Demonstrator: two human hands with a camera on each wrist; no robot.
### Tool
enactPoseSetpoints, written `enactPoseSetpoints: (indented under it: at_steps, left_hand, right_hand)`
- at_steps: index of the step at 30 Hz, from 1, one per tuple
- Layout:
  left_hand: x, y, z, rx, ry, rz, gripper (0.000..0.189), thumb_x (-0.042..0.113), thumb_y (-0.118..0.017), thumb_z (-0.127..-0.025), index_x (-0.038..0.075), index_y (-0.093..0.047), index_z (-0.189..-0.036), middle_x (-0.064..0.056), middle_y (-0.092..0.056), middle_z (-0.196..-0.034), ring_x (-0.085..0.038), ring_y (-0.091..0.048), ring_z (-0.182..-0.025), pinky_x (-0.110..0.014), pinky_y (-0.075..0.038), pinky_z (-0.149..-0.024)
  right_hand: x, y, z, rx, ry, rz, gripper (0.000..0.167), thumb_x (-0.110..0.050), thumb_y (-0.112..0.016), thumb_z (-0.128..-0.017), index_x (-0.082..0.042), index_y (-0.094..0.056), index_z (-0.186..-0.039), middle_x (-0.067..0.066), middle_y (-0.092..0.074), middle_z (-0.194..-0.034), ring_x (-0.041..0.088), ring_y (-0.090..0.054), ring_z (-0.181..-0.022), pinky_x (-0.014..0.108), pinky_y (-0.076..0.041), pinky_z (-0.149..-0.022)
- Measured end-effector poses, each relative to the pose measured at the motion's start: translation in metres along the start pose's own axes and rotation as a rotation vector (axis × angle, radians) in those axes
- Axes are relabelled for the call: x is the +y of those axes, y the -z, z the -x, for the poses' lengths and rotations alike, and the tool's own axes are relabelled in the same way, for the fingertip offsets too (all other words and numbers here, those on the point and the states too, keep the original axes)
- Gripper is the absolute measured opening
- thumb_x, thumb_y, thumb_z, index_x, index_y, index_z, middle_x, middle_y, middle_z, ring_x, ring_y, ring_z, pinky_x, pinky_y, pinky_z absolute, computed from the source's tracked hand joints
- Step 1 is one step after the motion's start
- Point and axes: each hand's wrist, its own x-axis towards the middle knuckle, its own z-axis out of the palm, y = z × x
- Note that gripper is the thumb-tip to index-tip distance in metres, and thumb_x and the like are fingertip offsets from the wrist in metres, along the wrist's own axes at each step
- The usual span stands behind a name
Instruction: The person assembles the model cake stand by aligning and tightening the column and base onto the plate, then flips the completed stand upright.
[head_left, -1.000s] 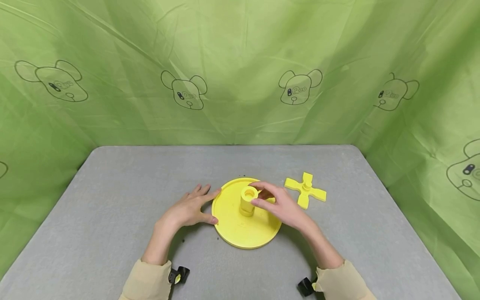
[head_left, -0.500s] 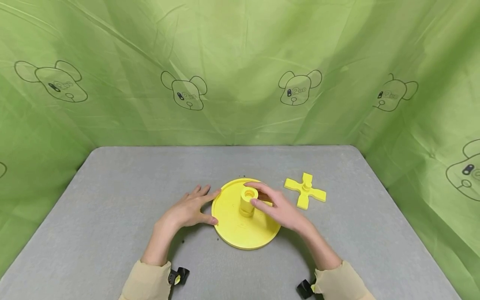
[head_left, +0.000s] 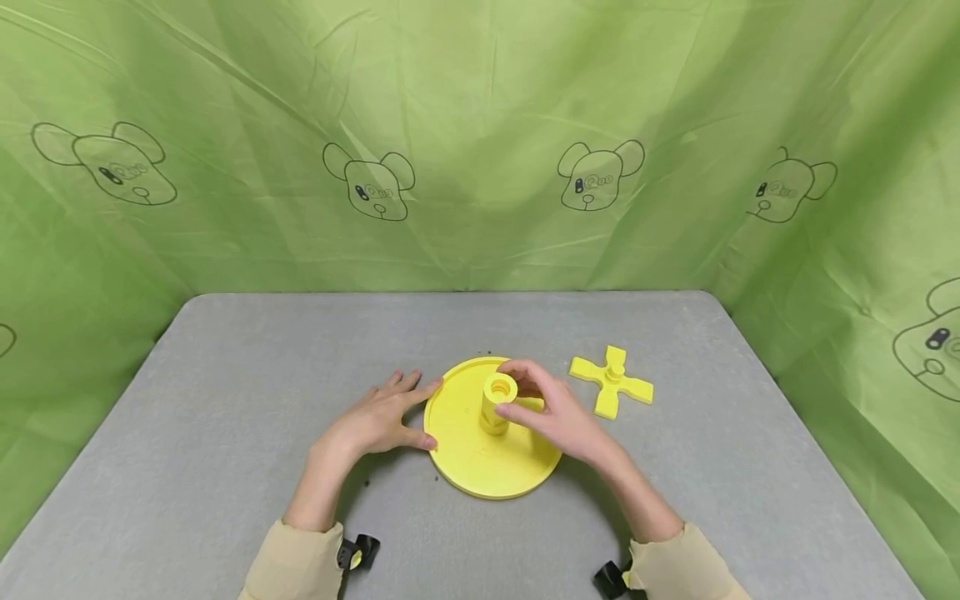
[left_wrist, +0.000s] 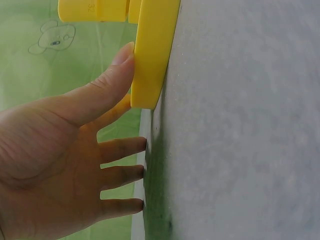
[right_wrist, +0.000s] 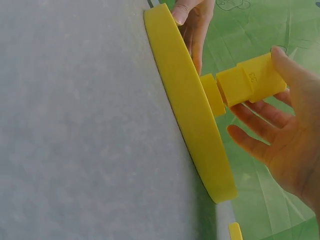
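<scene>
A round yellow disc (head_left: 472, 462) with a raised rim lies flat on the table. From its middle rises a yellow hollow post (head_left: 492, 408), upright, with a round opening on top and flat faces lower down. My right hand (head_left: 558, 417) holds the post's upper part between thumb and fingers; in the right wrist view the post (right_wrist: 252, 80) shows a small raised number and a thin gap above its base collar. At the disc's left edge, my left hand (head_left: 375, 419) is spread, thumb and index finger touching the rim. Its other fingertips (left_wrist: 137, 145) rest on the table.
To the right of the disc lies a yellow four-armed cross piece (head_left: 612, 382) with a short peg standing at its centre. The grey table (head_left: 262, 375) is walled by green cloth (head_left: 480, 100) with printed bear heads at the back and sides.
My right thumb and fingers have shifted around the post, and the post has turned slightly, showing its flat faces differently. The left hand, disc and cross piece stay in place.
</scene>
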Motion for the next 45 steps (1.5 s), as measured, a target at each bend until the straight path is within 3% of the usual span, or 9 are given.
enactPoseSetpoints:
  at_steps: [4,8,13,18,22,29,33,37,45]
  left_hand:
    - [-0.0003,-0.0001,-0.0002,0.003,-0.005,-0.003,0.092,0.045,-0.081,-0.086,0.026,-0.033,-0.162,-0.019,-0.021,-0.172,-0.045,-0.011,-0.160,-0.068,-0.015,-0.128]
    - [-0.0008,-0.0002,-0.0002,0.004,-0.009,-0.008,0.092,0.045,-0.081,-0.086,0.025,-0.033,-0.162,-0.019,-0.022,-0.171,-0.046,-0.012,-0.160,-0.068,-0.015,-0.128]
    - [-0.0007,-0.0003,0.0004,0.006,-0.013,-0.010,0.092,0.044,-0.081,-0.086,0.025,-0.034,-0.162,-0.019,-0.022,-0.171,-0.046,-0.012,-0.160,-0.068,-0.015,-0.128]
    - [0.0000,0.0000,0.0007,0.009,-0.009,-0.010,0.092,0.044,-0.082,-0.086,0.025,-0.034,-0.162,-0.019,-0.023,-0.171,-0.045,-0.013,-0.160,-0.068,-0.016,-0.128]
    - [0.0004,0.0003,0.0009,0.009,-0.005,-0.010,0.092,0.044,-0.082,-0.086,0.026,-0.034,-0.162,-0.019,-0.023,-0.171,-0.045,-0.013,-0.160,-0.067,-0.016,-0.128]
    - [0.0009,-0.0008,0.0004,0.003,0.002,-0.006,0.091,0.045,-0.081,-0.086,0.025,-0.034,-0.162,-0.018,-0.022,-0.171,-0.045,-0.012,-0.160,-0.067,-0.015,-0.128]
    - [0.0007,-0.0016,0.0000,-0.002,0.004,-0.004,0.091,0.045,-0.081,-0.086,0.026,-0.034,-0.162,-0.018,-0.022,-0.172,-0.045,-0.011,-0.160,-0.067,-0.015,-0.128]
    - [-0.0002,-0.0015,-0.0003,0.006,0.003,-0.006,0.091,0.045,-0.081,-0.086,0.026,-0.034,-0.162,-0.018,-0.022,-0.172,-0.044,-0.012,-0.160,-0.067,-0.015,-0.129]
    - [-0.0004,-0.0011,-0.0005,0.007,0.002,-0.002,0.092,0.045,-0.081,-0.086,0.026,-0.034,-0.162,-0.018,-0.022,-0.172,-0.045,-0.011,-0.160,-0.067,-0.013,-0.129]
  right_hand:
    - [-0.0018,0.0036,0.0003,-0.035,0.047,-0.015,0.056,-0.025,-0.068,-0.100,-0.015,-0.048,-0.152,0.005,-0.061,-0.146,0.026,-0.062,-0.132,0.051,-0.050,-0.114]
    - [-0.0030,0.0066,0.0010,-0.079,0.076,-0.047,0.053,-0.020,-0.065,-0.102,-0.013,-0.050,-0.152,0.009,-0.057,-0.152,0.026,-0.061,-0.134,0.049,-0.050,-0.114]
    - [-0.0019,0.0067,0.0021,-0.088,0.057,-0.051,0.048,-0.022,-0.065,-0.102,-0.014,-0.054,-0.148,0.007,-0.060,-0.148,0.026,-0.065,-0.128,0.047,-0.053,-0.110]
    - [0.0001,0.0037,0.0012,-0.038,0.031,-0.052,0.042,-0.024,-0.069,-0.100,-0.020,-0.057,-0.140,0.002,-0.067,-0.133,0.030,-0.066,-0.121,0.055,-0.052,-0.110]
    - [-0.0004,0.0011,0.0007,0.007,-0.002,0.006,0.040,-0.033,-0.074,-0.096,-0.024,-0.058,-0.131,-0.003,-0.069,-0.123,0.025,-0.068,-0.115,0.054,-0.053,-0.108]
    - [-0.0056,0.0017,0.0027,-0.027,0.050,0.049,0.058,-0.031,-0.072,-0.098,-0.024,-0.049,-0.150,0.002,-0.062,-0.145,0.024,-0.062,-0.131,0.051,-0.051,-0.112]
    - [-0.0062,0.0031,0.0040,-0.075,0.065,0.061,0.054,-0.030,-0.066,-0.102,-0.025,-0.049,-0.153,-0.004,-0.055,-0.154,0.018,-0.054,-0.141,0.044,-0.049,-0.116]
    - [-0.0054,0.0029,0.0035,-0.077,0.053,0.078,0.049,-0.031,-0.063,-0.103,-0.023,-0.053,-0.151,-0.009,-0.054,-0.154,0.014,-0.055,-0.140,0.038,-0.049,-0.116]
    - [-0.0043,-0.0011,0.0014,-0.017,0.026,0.052,0.044,-0.033,-0.068,-0.100,-0.024,-0.058,-0.142,-0.003,-0.063,-0.143,0.017,-0.065,-0.127,0.043,-0.054,-0.111]
